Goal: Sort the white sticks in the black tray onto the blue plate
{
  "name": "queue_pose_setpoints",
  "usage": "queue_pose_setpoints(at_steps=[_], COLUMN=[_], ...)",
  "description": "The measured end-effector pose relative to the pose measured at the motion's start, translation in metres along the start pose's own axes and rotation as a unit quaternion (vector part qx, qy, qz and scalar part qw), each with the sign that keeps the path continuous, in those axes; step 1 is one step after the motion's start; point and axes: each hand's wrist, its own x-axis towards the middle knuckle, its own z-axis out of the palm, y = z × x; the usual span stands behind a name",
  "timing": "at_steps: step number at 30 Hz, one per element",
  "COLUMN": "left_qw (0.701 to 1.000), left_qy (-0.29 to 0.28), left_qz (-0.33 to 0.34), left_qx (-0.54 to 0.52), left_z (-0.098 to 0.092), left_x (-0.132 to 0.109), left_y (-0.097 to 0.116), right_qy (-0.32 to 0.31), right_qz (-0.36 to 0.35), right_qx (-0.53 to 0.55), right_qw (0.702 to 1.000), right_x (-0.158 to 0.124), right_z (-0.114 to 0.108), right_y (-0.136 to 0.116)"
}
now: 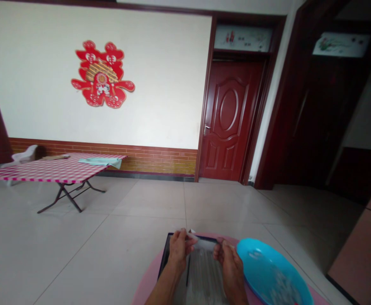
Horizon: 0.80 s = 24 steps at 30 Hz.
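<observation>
At the bottom centre both my hands grip a clear plastic bag (pixel 204 267) by its top edge. My left hand (pixel 178 248) pinches the bag's upper left corner. My right hand (pixel 228 259) is closed on the upper right edge. The bag lies over a dark rectangular tray (pixel 167 250) on a pink round table (pixel 149 281). Whatever is inside the bag looks like pale long strips, but I cannot make it out. A blue plastic basin (pixel 268 271) sits just right of my right hand.
A folding table (pixel 45 169) with a red checked cloth stands at the left by the wall, with cloths on it. A dark red door (pixel 228 118) is shut ahead, another doorway (pixel 319 106) is to the right. Pale floor tiles (pixel 160 203) stretch between.
</observation>
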Motion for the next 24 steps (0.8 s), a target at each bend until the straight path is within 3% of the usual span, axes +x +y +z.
queue_pose_setpoints(at_steps=[9, 12, 17, 19, 22, 24], left_qw=[0.997, 0.993, 0.978, 0.978, 0.976, 0.978], left_qy=[-0.036, -0.079, -0.159, -0.160, -0.147, -0.123], left_qz=[-0.053, -0.078, -0.137, -0.121, -0.058, 0.020], left_qx=[-0.048, -0.038, -0.002, 0.064, 0.151, 0.170], left_z=[0.001, 0.006, 0.008, 0.008, 0.005, 0.003], left_x=[-0.004, -0.011, -0.017, -0.017, -0.017, -0.018], left_y=[0.000, -0.001, -0.004, -0.005, -0.003, 0.000], right_qy=[0.004, 0.008, -0.082, -0.096, -0.067, -0.047], right_qz=[-0.019, 0.003, -0.018, -0.043, -0.054, -0.049], right_qx=[-0.025, -0.048, -0.097, -0.119, -0.142, -0.150], right_qw=[0.999, 0.999, 0.992, 0.987, 0.986, 0.986], right_x=[0.004, 0.002, -0.005, -0.006, -0.005, -0.002], right_z=[-0.004, -0.001, 0.005, 0.007, 0.007, 0.005], right_y=[0.002, -0.003, -0.013, -0.013, -0.009, -0.005])
